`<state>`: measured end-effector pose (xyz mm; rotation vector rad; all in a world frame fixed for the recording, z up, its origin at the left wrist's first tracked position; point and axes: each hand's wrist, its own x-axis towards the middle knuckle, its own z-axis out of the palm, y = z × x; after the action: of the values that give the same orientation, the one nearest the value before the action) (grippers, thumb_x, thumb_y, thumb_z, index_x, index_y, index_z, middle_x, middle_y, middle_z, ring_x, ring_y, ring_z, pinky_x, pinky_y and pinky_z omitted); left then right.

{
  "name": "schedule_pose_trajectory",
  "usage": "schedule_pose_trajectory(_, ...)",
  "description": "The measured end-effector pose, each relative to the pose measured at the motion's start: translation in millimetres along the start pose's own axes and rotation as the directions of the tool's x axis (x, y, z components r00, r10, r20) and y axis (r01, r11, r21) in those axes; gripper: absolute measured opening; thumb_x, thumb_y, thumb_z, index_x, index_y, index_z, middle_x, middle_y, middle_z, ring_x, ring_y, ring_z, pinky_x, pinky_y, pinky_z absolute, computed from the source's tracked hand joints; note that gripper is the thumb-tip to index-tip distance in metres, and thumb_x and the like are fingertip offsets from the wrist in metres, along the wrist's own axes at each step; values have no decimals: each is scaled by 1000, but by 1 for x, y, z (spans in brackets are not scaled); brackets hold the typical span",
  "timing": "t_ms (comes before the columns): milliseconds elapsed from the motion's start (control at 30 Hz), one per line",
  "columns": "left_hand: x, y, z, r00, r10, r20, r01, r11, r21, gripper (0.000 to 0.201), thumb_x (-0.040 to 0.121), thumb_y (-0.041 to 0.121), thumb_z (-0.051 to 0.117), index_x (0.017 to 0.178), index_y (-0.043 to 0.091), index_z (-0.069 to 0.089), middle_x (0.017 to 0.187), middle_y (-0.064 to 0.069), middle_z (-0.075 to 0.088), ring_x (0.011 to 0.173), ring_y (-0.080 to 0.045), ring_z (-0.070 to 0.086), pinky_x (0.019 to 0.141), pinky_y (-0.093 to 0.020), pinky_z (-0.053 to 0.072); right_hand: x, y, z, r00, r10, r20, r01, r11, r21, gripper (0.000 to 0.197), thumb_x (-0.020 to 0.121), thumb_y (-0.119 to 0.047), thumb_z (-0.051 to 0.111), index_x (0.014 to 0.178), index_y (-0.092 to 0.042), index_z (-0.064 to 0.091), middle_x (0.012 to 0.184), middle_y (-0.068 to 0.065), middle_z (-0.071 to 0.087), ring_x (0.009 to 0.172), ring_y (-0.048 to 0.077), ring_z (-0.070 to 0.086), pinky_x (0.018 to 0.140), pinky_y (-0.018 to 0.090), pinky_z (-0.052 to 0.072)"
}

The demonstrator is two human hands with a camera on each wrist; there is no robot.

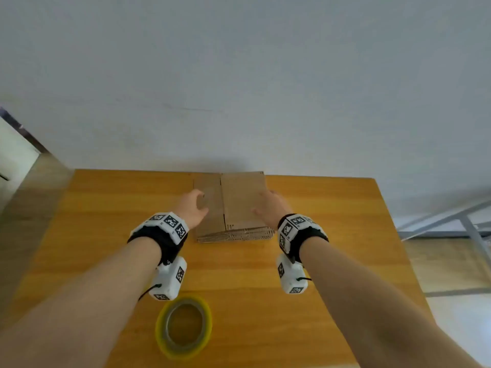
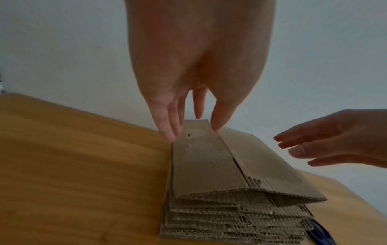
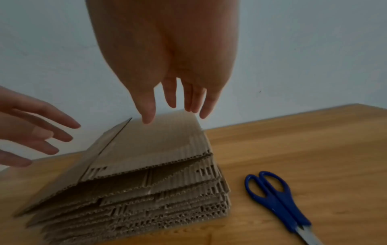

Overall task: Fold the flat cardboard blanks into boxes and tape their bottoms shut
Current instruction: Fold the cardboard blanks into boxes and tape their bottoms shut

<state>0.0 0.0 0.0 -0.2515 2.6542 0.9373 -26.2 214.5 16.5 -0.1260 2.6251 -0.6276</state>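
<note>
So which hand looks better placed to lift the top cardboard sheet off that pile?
The left hand, probably. Its fingertips already reach the top cardboard blank at its far left edge, while the right hand hovers open above the stack without touching it.

From the head view my right hand and wrist hide the scissors; their blade tips run off the right wrist view's bottom edge. My fingertips blur over the stack of blanks, so contact cannot be judged.
</note>
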Motion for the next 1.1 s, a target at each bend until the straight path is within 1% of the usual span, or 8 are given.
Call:
schedule_pose_trajectory(100, 4, -4, 3, 996, -82, 43, 86, 992, -88, 55, 93, 20, 56, 142, 11, 34, 141, -12, 43, 105, -24, 57, 75, -25, 46, 9, 5, 5, 998, 53, -40, -50, 997, 67, 66, 89, -22, 62, 146, -14, 29, 150, 7, 29, 125, 27, 47, 102, 37, 44)
schedule_pose_trajectory(167, 6, -7, 7, 993, -106, 53, 111, 989, -102, 58, 93, 23, 56, 143, 11, 30, 145, -11, 40, 119, -25, 51, 89, -30, 46, 14, 8, 8, 996, 76, -36, -72, 993, 99, 72, 87, -26, 65, 147, -14, 26, 149, 7, 31, 127, 26, 45, 103, 38, 43)
schedule_pose_trajectory(233, 11, -12, 10, 990, -126, 58, 132, 984, -123, 60, 92, 24, 57, 144, 11, 29, 147, -10, 38, 130, -26, 43, 103, -37, 39, 19, 10, 12, 994, 106, -10, -103, 984, 146, 75, 86, -28, 67, 147, -13, 26, 145, 8, 36, 128, 26, 44, 103, 37, 42)
schedule_pose_trajectory(600, 24, -32, 23, 951, -306, 37, 301, 897, -322, 66, 86, 25, 67, 142, 9, 36, 137, -16, 49, 122, -33, 51, 101, -41, 42, 28, 18, 18, 981, 191, -41, -168, 931, 325, 78, 80, -18, 74, 145, -17, 31, 138, 7, 50, 124, 25, 50, 99, 42, 48)
schedule_pose_trajectory(700, 23, -30, 22, 949, -316, 9, 300, 891, -340, 61, 87, 27, 65, 139, 6, 40, 134, -16, 53, 120, -32, 52, 98, -38, 41, 28, 19, 19, 977, 210, -44, -178, 909, 377, 79, 78, -14, 76, 144, -17, 33, 135, 8, 52, 121, 25, 52, 96, 44, 50)
schedule_pose_trajectory(900, 15, -28, 13, 949, -312, -37, 269, 868, -418, 53, 83, 24, 70, 128, 5, 49, 121, -12, 57, 111, -29, 55, 88, -35, 43, 18, 21, 18, 973, 220, -64, -166, 870, 465, 81, 77, -12, 76, 144, -17, 32, 133, 8, 52, 120, 25, 52, 90, 36, 51)
schedule_pose_trajectory(1000, 6, -29, 6, 963, -267, -30, 228, 872, -434, 51, 79, 24, 74, 122, 8, 51, 109, -5, 55, 100, -22, 54, 84, -34, 45, 7, 22, 16, 972, 222, -79, -156, 857, 490, 79, 79, -14, 75, 145, -17, 32, 129, 7, 54, 116, 25, 54, 90, 37, 51)
schedule_pose_trajectory(1100, -7, -31, -2, 977, -211, -43, 172, 883, -437, 50, 76, 23, 76, 117, 9, 51, 106, -5, 55, 97, -20, 53, 85, -36, 47, -7, 24, 13, 973, 204, -105, -125, 854, 505, 72, 81, -17, 74, 143, -17, 37, 120, 7, 57, 108, 24, 57, 89, 39, 52)
